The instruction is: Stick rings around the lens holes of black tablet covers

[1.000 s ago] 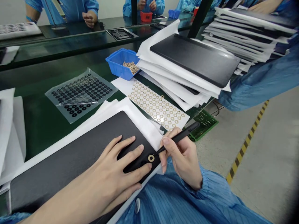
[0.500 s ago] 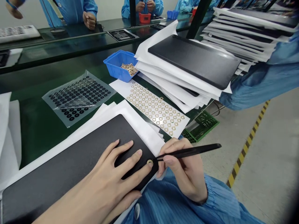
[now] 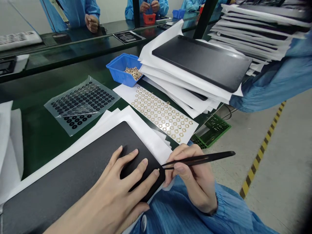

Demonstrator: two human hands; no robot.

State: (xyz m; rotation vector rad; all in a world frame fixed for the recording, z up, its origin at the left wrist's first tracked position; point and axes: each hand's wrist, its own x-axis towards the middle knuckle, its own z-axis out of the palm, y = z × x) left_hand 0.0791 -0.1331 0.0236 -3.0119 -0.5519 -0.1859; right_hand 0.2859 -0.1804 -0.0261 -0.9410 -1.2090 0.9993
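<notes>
My left hand (image 3: 114, 191) lies flat, fingers spread, on a dark rectangular panel (image 3: 73, 172) that rests on white paper near the table's front edge. My right hand (image 3: 192, 178) pinches black tweezers (image 3: 197, 159), whose tips meet the panel's corner right beside my left index fingertip. The small gold ring seen there earlier is hidden under that fingertip. A white sheet of gold rings (image 3: 161, 113) lies just beyond the panel.
A blue bin (image 3: 122, 66) holding loose rings sits behind the sheet. A clear sheet of black rings (image 3: 80, 102) lies to the left. Stacks of dark panels between white paper (image 3: 195, 65) fill the right. Other people in blue coats stand across the table and at the right.
The tweezers have swung from steep to nearly level. The gold ring at the panel corner, plain before, is now covered by my left index fingertip.
</notes>
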